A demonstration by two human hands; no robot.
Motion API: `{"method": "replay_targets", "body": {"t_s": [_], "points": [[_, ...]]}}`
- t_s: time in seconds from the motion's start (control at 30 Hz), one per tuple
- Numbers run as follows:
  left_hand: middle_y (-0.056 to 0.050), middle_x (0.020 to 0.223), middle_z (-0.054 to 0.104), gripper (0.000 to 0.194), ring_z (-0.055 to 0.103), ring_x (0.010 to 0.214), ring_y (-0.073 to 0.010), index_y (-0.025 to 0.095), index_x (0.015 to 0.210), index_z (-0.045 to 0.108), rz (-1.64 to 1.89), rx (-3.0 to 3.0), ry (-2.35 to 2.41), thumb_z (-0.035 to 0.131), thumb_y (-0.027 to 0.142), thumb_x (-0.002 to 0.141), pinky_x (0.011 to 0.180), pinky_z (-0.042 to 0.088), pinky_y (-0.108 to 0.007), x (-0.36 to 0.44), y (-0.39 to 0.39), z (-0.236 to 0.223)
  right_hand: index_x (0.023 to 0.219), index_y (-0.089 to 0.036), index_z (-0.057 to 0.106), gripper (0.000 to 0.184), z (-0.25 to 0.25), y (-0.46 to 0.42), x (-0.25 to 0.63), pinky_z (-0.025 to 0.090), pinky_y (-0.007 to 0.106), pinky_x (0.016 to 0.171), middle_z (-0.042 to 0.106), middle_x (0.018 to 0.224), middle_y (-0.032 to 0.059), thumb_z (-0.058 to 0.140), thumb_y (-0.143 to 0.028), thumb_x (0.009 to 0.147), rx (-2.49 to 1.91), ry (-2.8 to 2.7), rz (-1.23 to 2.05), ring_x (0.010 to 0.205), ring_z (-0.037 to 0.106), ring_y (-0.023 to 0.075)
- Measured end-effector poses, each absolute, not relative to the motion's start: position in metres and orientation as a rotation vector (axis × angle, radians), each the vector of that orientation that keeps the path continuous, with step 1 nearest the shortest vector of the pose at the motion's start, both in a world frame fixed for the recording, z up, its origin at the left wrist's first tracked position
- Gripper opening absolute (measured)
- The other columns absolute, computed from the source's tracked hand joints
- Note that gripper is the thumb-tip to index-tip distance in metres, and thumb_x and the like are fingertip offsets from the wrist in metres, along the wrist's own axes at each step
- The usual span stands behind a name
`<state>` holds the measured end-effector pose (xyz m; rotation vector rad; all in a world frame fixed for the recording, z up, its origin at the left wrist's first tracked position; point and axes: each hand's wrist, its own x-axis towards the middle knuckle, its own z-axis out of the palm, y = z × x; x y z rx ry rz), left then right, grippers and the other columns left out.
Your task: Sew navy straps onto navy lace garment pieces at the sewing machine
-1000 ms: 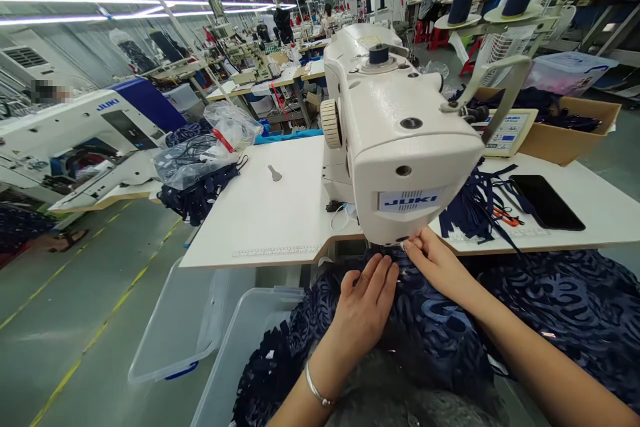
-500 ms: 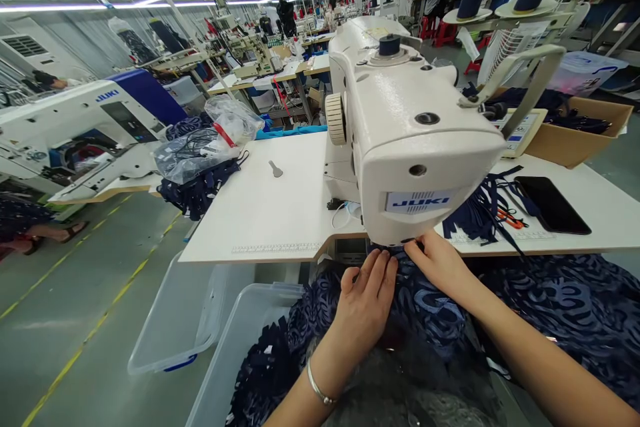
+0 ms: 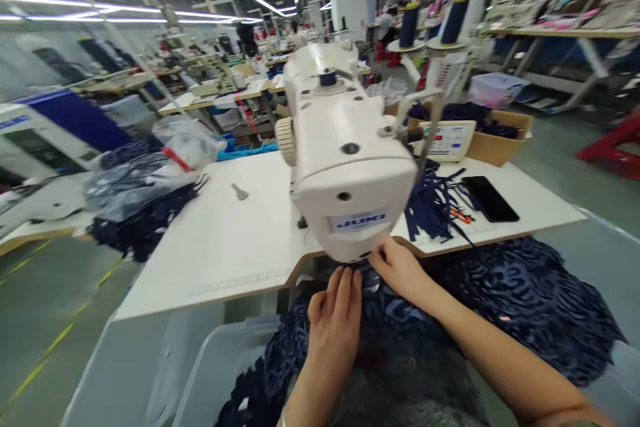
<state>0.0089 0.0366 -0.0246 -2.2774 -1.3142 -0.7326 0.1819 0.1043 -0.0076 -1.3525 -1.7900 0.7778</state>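
Two bare hands right at the front of the sewing machine [image 3: 350,167], just below centre frame, both at the navy patterned fabric [image 3: 395,310]. Left hand [image 3: 333,337] palm down, fingers nearly straight and close together, laid open on the cloth, thumb out of sight, nothing visibly gripped. Right hand [image 3: 403,273] half curled by the lower edge of the machine head, fingertips partly hidden there; pinching or merely touching, cannot tell. Fabric down through the lower middle of the frame, below the edge of the white tabletop [image 3: 215,240], with more dark patterned cloth [image 3: 525,300] bunched at lower right. Looks soft and limp, likely light at the edge yet heavier across the gathered bulk, and apt to drag or fold under itself. Probably easy to pucker or snag with a hard pull; perhaps a little slippery too. Best held, by the look of it, with flat fingers over the layers close to the machine, plus a light pinch at the edge on the other side, clear of the needle area. Nearby, loose navy strips [image 3: 433,207] and a dark phone [image 3: 490,199] on the tabletop, right of centre; clear plastic bin [image 3: 250,325] at lower left, dark cloth close beside
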Motion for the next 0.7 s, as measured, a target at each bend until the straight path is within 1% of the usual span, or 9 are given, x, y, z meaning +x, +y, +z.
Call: {"method": "replay_targets", "body": {"t_s": [0.13, 0.2, 0.33, 0.5, 0.57, 0.67, 0.7], "points": [[-0.012, 0.129, 0.063, 0.062, 0.057, 0.121, -0.0224, 0.017, 0.15, 0.033, -0.742, -2.321, -1.324, 0.033, 0.0, 0.089, 0.095, 0.032, -0.036, 0.007, 0.04, -0.029, 0.09, -0.023, 0.047, 0.014, -0.009, 0.106, 0.191, 0.042, 0.025, 0.064, 0.057, 0.075, -0.0032, 0.042, -0.034, 0.096, -1.372, -1.758, 0.742, 0.068, 0.056, 0.015], [-0.013, 0.127, 0.064, 0.066, 0.057, 0.121, -0.0226, 0.018, 0.151, 0.029, -0.732, -2.321, -1.322, 0.033, -0.002, 0.088, 0.096, 0.032, -0.036, 0.006, 0.039, -0.028, 0.086, -0.022, 0.048, 0.018, -0.013, 0.107, 0.203, 0.043, 0.024, 0.063, 0.054, 0.073, -0.0034, 0.042, -0.035, 0.096, -1.402, -1.735, 0.72, 0.067, 0.054, 0.0143], [-0.013, 0.125, 0.064, 0.069, 0.058, 0.119, -0.0218, 0.018, 0.152, 0.028, -0.703, -2.293, -1.304, 0.034, -0.003, 0.086, 0.097, 0.033, -0.036, 0.008, 0.037, -0.025, 0.084, -0.021, 0.051, 0.022, -0.03, 0.116, 0.238, 0.043, 0.024, 0.062, 0.054, 0.072, -0.0026, 0.04, -0.036, 0.096, -1.507, -1.725, 0.678, 0.067, 0.054, 0.0146], [-0.015, 0.125, 0.064, 0.067, 0.058, 0.12, -0.0225, 0.016, 0.151, 0.03, -0.688, -2.303, -1.323, 0.036, -0.001, 0.087, 0.094, 0.034, -0.037, 0.012, 0.036, -0.024, 0.088, -0.019, 0.057, 0.028, -0.045, 0.142, 0.275, 0.045, 0.026, 0.067, 0.064, 0.079, 0.0012, 0.037, -0.036, 0.098, -1.729, -1.757, 0.573, 0.072, 0.061, 0.0167], [-0.014, 0.126, 0.064, 0.066, 0.058, 0.12, -0.0221, 0.017, 0.15, 0.031, -0.689, -2.31, -1.325, 0.037, 0.0, 0.086, 0.094, 0.033, -0.037, 0.013, 0.036, -0.024, 0.093, -0.018, 0.059, 0.028, -0.048, 0.154, 0.278, 0.045, 0.028, 0.07, 0.067, 0.085, 0.005, 0.037, -0.034, 0.099, -1.844, -1.762, 0.501, 0.077, 0.064, 0.0185], [-0.013, 0.127, 0.063, 0.066, 0.057, 0.121, -0.0215, 0.018, 0.149, 0.035, -0.694, -2.312, -1.329, 0.039, 0.0, 0.085, 0.096, 0.032, -0.036, 0.014, 0.036, -0.025, 0.104, -0.011, 0.059, 0.026, -0.053, 0.17, 0.27, 0.047, 0.032, 0.075, 0.067, 0.103, 0.0171, 0.047, -0.033, 0.099, -2.041, -1.721, 0.368, 0.09, 0.066, 0.0244], [-0.012, 0.127, 0.063, 0.066, 0.057, 0.121, -0.0214, 0.018, 0.148, 0.038, -0.696, -2.312, -1.331, 0.04, -0.001, 0.084, 0.097, 0.032, -0.036, 0.015, 0.036, -0.025, 0.107, -0.009, 0.059, 0.027, -0.055, 0.175, 0.265, 0.048, 0.035, 0.077, 0.065, 0.107, 0.0195, 0.051, -0.033, 0.098, -2.102, -1.697, 0.336, 0.093, 0.065, 0.0258]]}}
